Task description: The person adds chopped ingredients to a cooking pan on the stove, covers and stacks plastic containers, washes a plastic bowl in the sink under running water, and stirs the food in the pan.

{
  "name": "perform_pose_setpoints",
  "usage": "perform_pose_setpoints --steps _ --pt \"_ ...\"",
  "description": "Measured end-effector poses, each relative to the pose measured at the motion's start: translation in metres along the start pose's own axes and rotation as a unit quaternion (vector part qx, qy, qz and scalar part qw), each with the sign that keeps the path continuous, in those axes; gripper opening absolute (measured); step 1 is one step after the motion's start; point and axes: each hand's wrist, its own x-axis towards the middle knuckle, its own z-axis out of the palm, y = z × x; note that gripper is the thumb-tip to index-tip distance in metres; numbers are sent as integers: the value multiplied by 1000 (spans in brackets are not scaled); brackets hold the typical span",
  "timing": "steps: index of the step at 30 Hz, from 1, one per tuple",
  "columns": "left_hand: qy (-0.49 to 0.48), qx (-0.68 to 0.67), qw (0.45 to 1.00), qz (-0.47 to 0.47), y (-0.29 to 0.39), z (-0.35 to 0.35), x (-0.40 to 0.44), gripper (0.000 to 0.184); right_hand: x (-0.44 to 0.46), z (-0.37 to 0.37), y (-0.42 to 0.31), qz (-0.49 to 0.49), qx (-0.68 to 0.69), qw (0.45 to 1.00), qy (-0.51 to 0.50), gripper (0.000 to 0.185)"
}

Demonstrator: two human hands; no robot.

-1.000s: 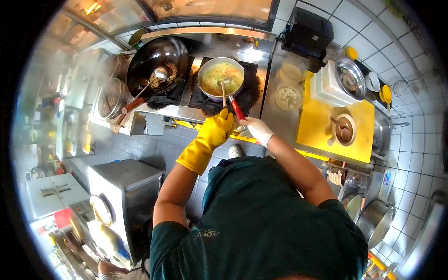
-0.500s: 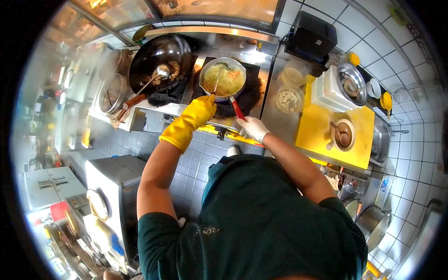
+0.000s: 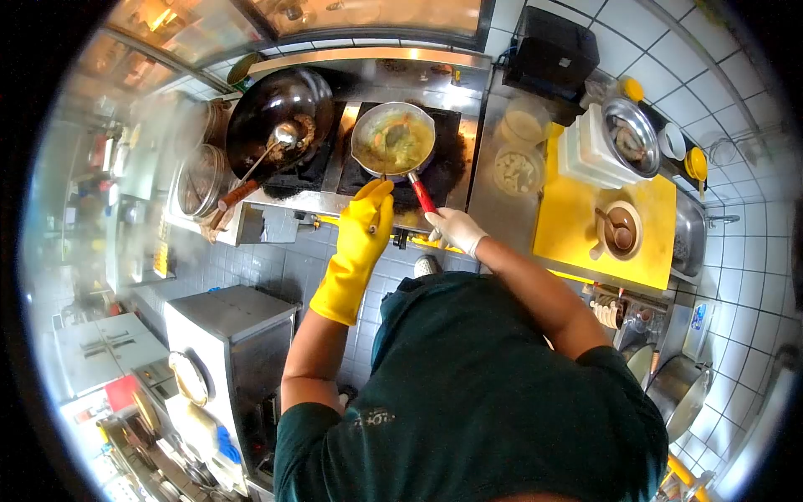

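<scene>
My left hand (image 3: 368, 217), in a long yellow rubber glove, is closed around the handle of a long-handled cooking utensil (image 3: 384, 176) at the near rim of the pan. The utensil's head is in the food and I cannot make out its shape. A light-coloured pan (image 3: 355, 155) stands on the right burner, holding a yellow-green soupy food with orange bits (image 3: 403, 138). My right hand (image 3: 456, 232), in a thin white glove, grips the pan's red handle (image 3: 422, 195).
Left of the pan sits a dark wok (image 3: 251, 109) with a ladle (image 3: 284, 134) resting in it. Lidded containers (image 3: 201, 180) stand farther left. On the right, a yellow cutting board (image 3: 569, 226) bears a bowl (image 3: 633, 243) and white boxes (image 3: 577, 151) under a metal bowl (image 3: 615, 121).
My left hand has come back a little towards me, its forearm more upright, and the food has shifted in the pan. My right hand stays on the red handle.
</scene>
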Motion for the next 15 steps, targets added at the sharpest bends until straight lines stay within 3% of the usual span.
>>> perform_pose_setpoints --steps 2,4,7,9,12,15 --pt "-2 69 997 44 -10 19 2 23 0 0 3 -4 1 1000 -1 47" --pt "-109 140 984 8 -32 38 2 26 5 1 11 -14 8 1000 -2 46" --pt "-190 156 968 47 -52 45 -6 24 -1 -2 5 -29 -30 999 4 46" --pt "-199 141 965 98 -46 32 -14 24 -7 -7 0 -31 -23 999 4 46" --pt "-255 144 955 52 0 -20 -3 26 -11 -8 3 -37 20 999 -8 45" --pt "-260 141 953 64 25 -58 0 31 -7 -15 11 -69 -1 997 -23 40"
